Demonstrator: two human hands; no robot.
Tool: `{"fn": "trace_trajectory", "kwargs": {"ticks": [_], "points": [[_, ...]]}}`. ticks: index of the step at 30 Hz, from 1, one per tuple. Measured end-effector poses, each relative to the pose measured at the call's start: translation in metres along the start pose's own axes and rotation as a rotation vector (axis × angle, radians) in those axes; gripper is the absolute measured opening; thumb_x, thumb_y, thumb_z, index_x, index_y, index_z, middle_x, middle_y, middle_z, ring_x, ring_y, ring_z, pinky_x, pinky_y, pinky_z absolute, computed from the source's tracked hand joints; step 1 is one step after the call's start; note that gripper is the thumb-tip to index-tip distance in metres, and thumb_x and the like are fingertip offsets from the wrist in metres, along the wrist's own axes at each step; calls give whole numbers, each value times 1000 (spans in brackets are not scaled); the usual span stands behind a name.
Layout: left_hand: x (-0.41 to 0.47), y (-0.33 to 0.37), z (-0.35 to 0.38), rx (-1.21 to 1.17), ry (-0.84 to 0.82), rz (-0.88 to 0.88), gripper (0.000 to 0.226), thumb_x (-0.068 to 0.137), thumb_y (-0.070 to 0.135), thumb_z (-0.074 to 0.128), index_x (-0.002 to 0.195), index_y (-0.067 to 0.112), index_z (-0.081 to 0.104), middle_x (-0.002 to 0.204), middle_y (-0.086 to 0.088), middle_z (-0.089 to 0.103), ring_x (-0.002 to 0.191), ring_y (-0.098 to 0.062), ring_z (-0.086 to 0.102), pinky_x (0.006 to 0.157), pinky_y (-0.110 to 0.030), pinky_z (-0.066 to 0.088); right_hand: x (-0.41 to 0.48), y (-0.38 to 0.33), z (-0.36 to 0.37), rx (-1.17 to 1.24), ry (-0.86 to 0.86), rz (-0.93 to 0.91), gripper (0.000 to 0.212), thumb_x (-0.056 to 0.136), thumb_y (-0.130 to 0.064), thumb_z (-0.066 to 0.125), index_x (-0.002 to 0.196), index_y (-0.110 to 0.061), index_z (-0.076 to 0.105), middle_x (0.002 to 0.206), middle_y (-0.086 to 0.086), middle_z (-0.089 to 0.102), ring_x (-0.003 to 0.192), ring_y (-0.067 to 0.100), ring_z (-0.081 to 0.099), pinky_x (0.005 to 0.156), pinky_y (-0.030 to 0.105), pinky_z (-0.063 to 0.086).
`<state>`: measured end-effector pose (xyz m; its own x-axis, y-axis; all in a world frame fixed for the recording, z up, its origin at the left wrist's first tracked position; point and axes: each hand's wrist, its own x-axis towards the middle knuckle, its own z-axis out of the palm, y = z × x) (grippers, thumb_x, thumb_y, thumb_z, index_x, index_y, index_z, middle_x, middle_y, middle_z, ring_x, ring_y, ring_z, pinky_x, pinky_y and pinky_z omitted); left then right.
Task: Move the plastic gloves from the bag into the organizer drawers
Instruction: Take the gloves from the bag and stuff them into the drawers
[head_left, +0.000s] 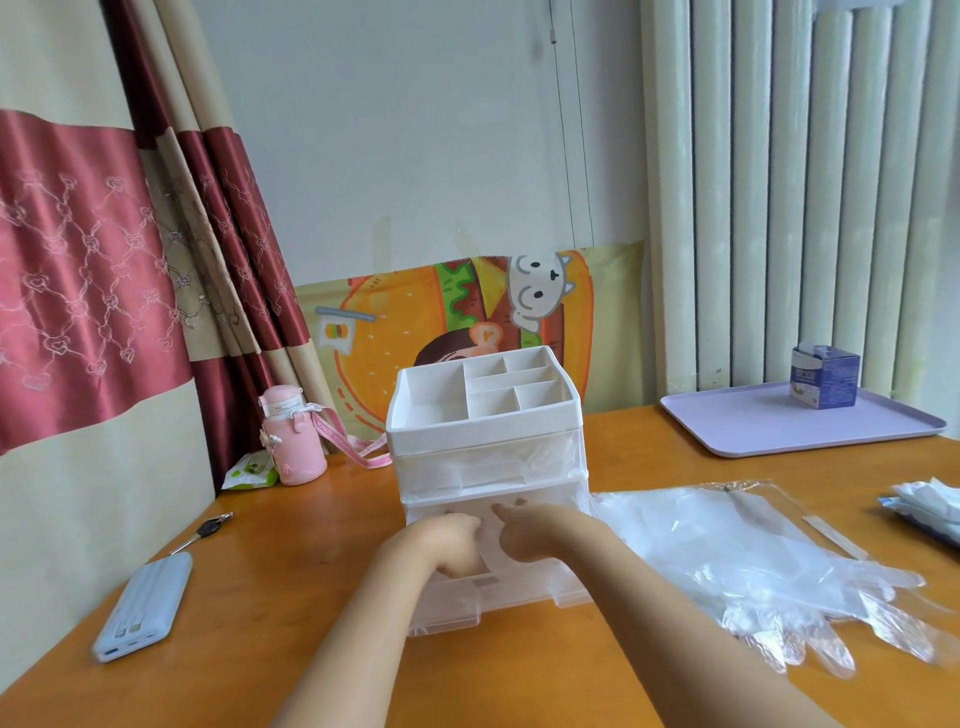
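A white organizer (483, 436) with open top compartments stands mid-table. Its clear lower drawer (519, 597) is pulled out toward me. Both my hands reach into that drawer. My left hand (452, 545) bends down into it, its fingertips hidden inside. My right hand (524, 535) lies beside it with fingers stretched toward the drawer's back. Clear plastic shows in the upper drawer (566, 457). To the right of the organizer, a loose pile of plastic gloves (779, 587) lies on the table, partly on the flat clear bag (691, 519).
A lilac tray (753, 431) with a blue box (825, 375) sits at the back right. A pink bottle (291, 441), a key (208, 530) and a white power bank (145, 605) lie at the left. Wrapped packets (930, 506) rest at the right edge.
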<state>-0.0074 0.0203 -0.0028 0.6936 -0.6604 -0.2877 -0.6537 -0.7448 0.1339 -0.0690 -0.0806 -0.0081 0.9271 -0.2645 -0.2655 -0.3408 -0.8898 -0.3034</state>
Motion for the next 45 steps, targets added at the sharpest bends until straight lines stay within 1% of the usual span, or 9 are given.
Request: {"fn": "trace_trajectory", "kwargs": {"ticks": [9,14,19,23,29,35,40,42,45], "points": [[9,-11,-2,-270,112,-159,81,79,44,75,143,11,39,143,-4,46,127,-23,47,96,-28,38,8,8,-4,-61,-3,34,47,102,-16,29,148,-6,26,153,15,28,139,32,27,114,41,25],[-6,-2,-9,-279,230,-124,37,87,44,66,106,13,63,103,-5,57,93,-21,53,81,-30,38,-47,26,-32,19,49,-233,39,100,-28,46,138,-21,49,141,-2,50,128,18,46,107,32,36],[-41,49,-2,-505,743,197,21,86,35,69,69,22,66,76,10,67,73,1,61,70,-15,44,-94,94,-52,241,421,-300,33,94,-44,53,91,-16,72,73,-5,70,56,-3,58,56,14,45],[-51,112,21,-601,700,423,36,87,33,67,53,27,58,66,9,66,65,1,59,64,-10,42,-97,163,-47,134,663,-39,45,89,-52,54,70,-13,64,55,-2,57,45,7,47,46,21,35],[-6,165,73,-551,423,456,16,89,35,63,92,20,68,108,11,65,100,-3,58,87,-16,42,-90,249,-14,128,388,198,55,76,-57,68,118,-24,58,116,-4,63,99,13,57,81,22,45],[39,178,97,-415,305,259,64,92,44,56,147,17,35,155,2,28,142,-12,27,111,-21,22,-94,282,14,151,167,199,101,58,-62,79,144,-39,31,144,-12,38,127,12,43,100,27,39],[64,176,122,-219,145,149,88,88,68,43,155,21,9,162,-4,0,149,-22,-5,120,-39,1,-93,288,8,143,307,150,21,74,-31,78,93,-36,71,102,-11,66,93,9,61,72,17,46],[69,175,130,-196,155,145,90,87,72,38,155,24,5,162,-1,-4,149,-21,-9,119,-40,-4,-99,289,2,174,368,123,16,78,-23,74,70,-36,69,84,-10,69,79,6,63,59,13,42],[74,172,132,-212,179,144,94,85,73,41,155,21,6,162,0,-3,149,-19,-7,119,-39,-3,-110,288,-8,160,441,127,10,86,-29,69,93,-26,76,94,-7,73,77,5,63,62,12,45]]}}
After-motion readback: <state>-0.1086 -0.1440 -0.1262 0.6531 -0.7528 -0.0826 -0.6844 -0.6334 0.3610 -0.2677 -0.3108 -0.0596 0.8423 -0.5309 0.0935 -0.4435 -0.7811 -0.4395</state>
